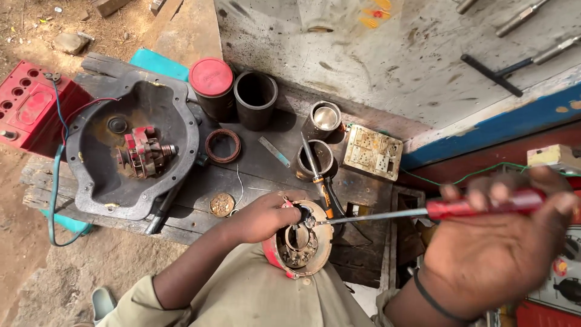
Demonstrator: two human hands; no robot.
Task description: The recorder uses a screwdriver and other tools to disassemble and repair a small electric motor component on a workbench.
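1. Two hands work on one part at lower centre of the frame: a round, red-rimmed motor end housing (pixel 301 242), resting against the person's lap with its open face up, showing brass-coloured fittings inside.
2. The left hand (pixel 266 216) is wrapped over the housing's upper left rim, fingers closed on it to steady it.
3. The right hand (pixel 502 242), at lower right and blurred, is closed around the red handle of a screwdriver (pixel 423 212); the steel shank runs leftward and its tip meets a fitting at the housing's upper rim.
4. Step in hand, as judged: turning or prying a small fastener or terminal inside the housing. The next move appears to call for the tip staying seated while the left hand resists any twist.
5. A second screwdriver with a black and orange handle (pixel 321 181) lies on the dark wooden bench (pixel 254 181) just above the housing.
6. At upper left, a black bell-shaped casing (pixel 97 181) holds a red rotor assembly (pixel 144 151); beside it sits a red battery (pixel 30 103).
7. Along the bench's far edge stand a red-lidded can (pixel 212 85), a black cylinder (pixel 255 97), two metal cups (pixel 324 121) and a copper-coloured ring (pixel 223 145).
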